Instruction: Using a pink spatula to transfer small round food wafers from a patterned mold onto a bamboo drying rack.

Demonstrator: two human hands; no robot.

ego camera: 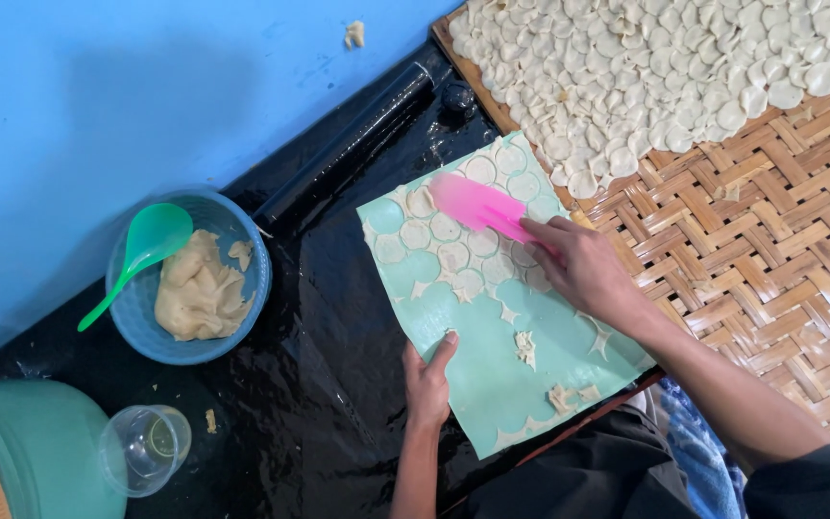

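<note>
Pink scraper (477, 207) sits gripped in the right hand (583, 269), its blade on dough rounds (449, 245); left hand (427, 380) presses flat on the mat (492, 380).

looks like a small home food-making corner, worked at floor level: a woven bamboo tray (770, 250) heaped with pale cut dough rounds (646, 67), a blue bowl (242, 288) of dough with a green spoon (141, 252), black plastic sheeting (338, 317) spread against a plain blue wall (98, 86).
</note>
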